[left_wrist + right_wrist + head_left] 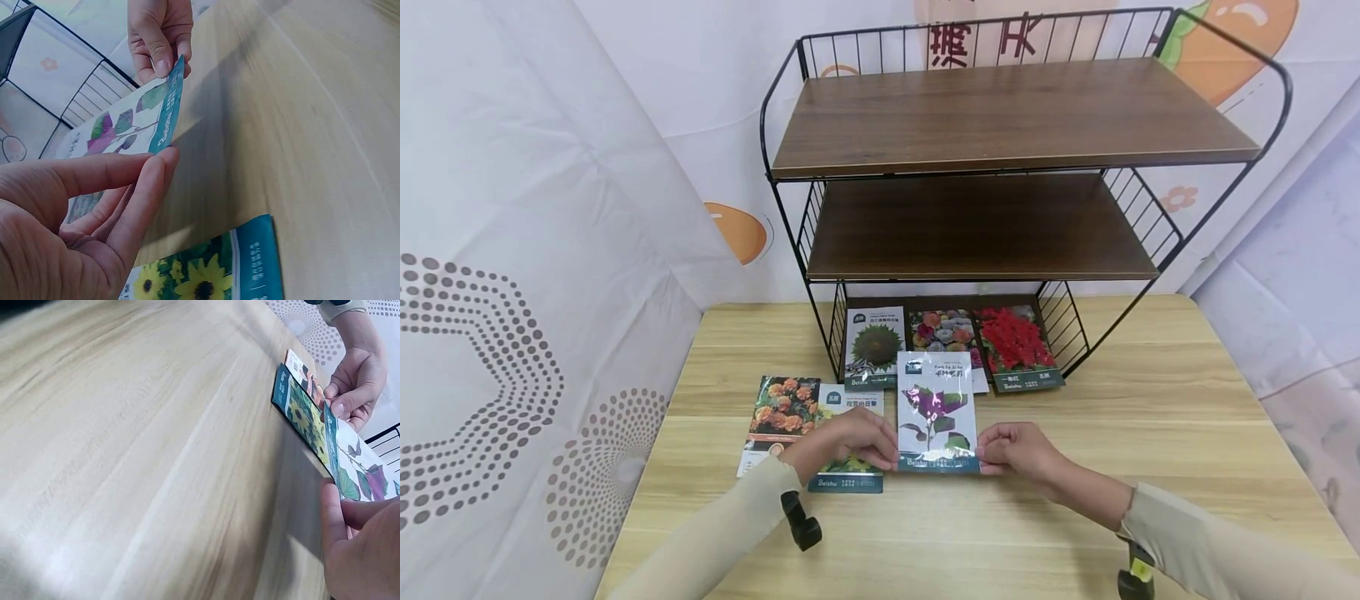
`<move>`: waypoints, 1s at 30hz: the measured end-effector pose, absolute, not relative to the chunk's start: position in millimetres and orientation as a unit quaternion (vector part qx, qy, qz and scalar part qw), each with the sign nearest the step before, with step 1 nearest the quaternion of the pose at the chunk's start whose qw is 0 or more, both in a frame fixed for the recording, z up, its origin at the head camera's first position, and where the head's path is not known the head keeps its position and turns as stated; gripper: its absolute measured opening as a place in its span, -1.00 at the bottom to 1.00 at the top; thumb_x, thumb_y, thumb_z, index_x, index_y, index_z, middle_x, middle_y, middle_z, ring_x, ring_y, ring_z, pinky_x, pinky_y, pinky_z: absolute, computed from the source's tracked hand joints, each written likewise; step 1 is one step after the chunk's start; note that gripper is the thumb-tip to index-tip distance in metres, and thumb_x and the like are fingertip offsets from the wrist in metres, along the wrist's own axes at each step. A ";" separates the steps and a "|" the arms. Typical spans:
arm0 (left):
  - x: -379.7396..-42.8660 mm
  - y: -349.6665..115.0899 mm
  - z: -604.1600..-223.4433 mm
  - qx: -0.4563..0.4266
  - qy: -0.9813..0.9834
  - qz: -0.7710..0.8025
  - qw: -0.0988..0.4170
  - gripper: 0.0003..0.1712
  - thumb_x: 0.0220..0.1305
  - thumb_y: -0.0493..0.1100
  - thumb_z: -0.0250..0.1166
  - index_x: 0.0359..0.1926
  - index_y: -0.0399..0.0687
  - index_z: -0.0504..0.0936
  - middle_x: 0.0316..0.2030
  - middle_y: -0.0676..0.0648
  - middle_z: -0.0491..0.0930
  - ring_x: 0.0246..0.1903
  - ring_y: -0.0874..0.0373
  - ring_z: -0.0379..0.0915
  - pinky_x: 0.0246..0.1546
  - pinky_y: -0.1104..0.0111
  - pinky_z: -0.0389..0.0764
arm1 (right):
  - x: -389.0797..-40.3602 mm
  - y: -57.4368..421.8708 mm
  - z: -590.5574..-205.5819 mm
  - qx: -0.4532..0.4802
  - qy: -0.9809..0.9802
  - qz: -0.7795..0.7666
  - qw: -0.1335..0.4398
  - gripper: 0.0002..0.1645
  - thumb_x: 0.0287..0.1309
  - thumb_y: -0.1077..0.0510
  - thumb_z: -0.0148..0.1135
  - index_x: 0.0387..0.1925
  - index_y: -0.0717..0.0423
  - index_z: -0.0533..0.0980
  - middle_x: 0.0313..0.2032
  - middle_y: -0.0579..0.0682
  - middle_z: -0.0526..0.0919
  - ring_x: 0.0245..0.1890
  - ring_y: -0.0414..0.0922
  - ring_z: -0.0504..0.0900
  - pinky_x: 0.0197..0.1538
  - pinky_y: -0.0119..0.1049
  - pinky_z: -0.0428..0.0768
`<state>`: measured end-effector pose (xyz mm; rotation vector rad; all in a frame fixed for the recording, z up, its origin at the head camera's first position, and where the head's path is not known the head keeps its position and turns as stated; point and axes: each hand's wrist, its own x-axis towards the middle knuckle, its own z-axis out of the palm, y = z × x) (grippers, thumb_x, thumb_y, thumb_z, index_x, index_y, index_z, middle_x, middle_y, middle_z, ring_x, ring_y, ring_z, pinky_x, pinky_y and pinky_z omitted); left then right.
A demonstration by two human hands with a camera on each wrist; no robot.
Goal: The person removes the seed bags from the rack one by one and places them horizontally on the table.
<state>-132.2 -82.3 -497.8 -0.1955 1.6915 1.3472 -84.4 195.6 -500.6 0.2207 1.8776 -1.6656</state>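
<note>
Both hands hold up a white seed packet [936, 412] with a purple-leaved plant and a teal bottom band. The left hand [859, 437] pinches its lower left corner between thumb and fingers, while the right hand [1018, 450] pinches the lower right corner. In the left wrist view, the packet [134, 119] stands tilted above the table. Beneath the left hand lies a yellow sunflower seed packet [846, 482], partly covered. Left of that is an orange marigold packet [782, 408]. The held packet overlaps a packet of mixed pale and pink flowers [943, 329] in the head view.
A black wire rack with brown shelves [1015, 117] stands at the back of the wooden table [1165, 400]. On its bottom level lie a green sunflower packet [875, 346] and a red-flower packet [1017, 346], beside the mixed-flower one. White patterned cloth [587, 208] hangs behind.
</note>
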 end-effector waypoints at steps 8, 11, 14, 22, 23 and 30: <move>-123.8 -82.3 -504.9 -0.078 0.680 0.538 0.491 -0.84 -0.04 -0.52 0.31 -0.35 -0.35 0.62 -0.46 -0.26 0.67 -0.51 0.05 0.66 -0.34 0.33 0.75 | -76.5 196.7 -506.6 0.083 0.689 -0.630 0.347 -0.77 0.15 0.38 0.12 -0.17 0.49 0.45 -0.38 0.07 0.57 -0.38 -0.19 0.64 -0.15 -0.26 0.73; -121.7 -82.5 -506.4 -0.082 0.679 0.534 0.497 -0.83 -0.05 -0.52 0.32 -0.35 -0.37 0.62 -0.45 -0.29 0.68 -0.49 0.02 0.67 -0.34 0.32 0.74 | -75.0 197.7 -509.1 0.084 0.681 -0.632 0.361 -0.77 0.15 0.35 0.15 -0.18 0.47 0.45 -0.39 0.05 0.58 -0.38 -0.19 0.66 -0.15 -0.25 0.73; -120.5 -83.0 -507.9 -0.084 0.672 0.531 0.509 -0.83 -0.06 -0.52 0.32 -0.35 -0.37 0.62 -0.45 -0.29 0.68 -0.49 0.03 0.68 -0.33 0.33 0.74 | -73.9 198.4 -511.4 0.083 0.672 -0.635 0.373 -0.78 0.13 0.35 0.16 -0.19 0.46 0.47 -0.40 0.04 0.60 -0.37 -0.19 0.67 -0.15 -0.26 0.73; -114.6 -86.0 -510.5 -0.073 0.649 0.536 0.535 -0.84 -0.09 -0.54 0.31 -0.37 -0.42 0.61 -0.50 -0.28 0.67 -0.51 0.05 0.67 -0.33 0.35 0.73 | -72.4 197.5 -509.6 0.081 0.656 -0.638 0.395 -0.81 0.10 0.39 0.17 -0.23 0.45 0.48 -0.41 0.03 0.62 -0.36 -0.17 0.68 -0.15 -0.25 0.73; -113.6 -86.4 -510.5 -0.070 0.647 0.535 0.538 -0.84 -0.09 -0.54 0.31 -0.38 -0.42 0.61 -0.51 -0.27 0.67 -0.51 0.05 0.67 -0.33 0.35 0.73 | -72.1 197.2 -509.0 0.081 0.656 -0.636 0.398 -0.81 0.10 0.39 0.17 -0.23 0.45 0.48 -0.41 0.03 0.62 -0.36 -0.16 0.68 -0.15 -0.24 0.73; -110.6 -89.1 -507.3 -0.062 0.642 0.532 0.549 -0.90 -0.09 -0.53 0.30 -0.47 -0.36 0.62 -0.51 -0.27 0.67 -0.51 0.05 0.67 -0.35 0.36 0.73 | -70.2 195.1 -505.6 0.089 0.652 -0.629 0.414 -0.81 0.09 0.40 0.16 -0.22 0.45 0.49 -0.40 0.06 0.64 -0.35 -0.13 0.69 -0.14 -0.23 0.73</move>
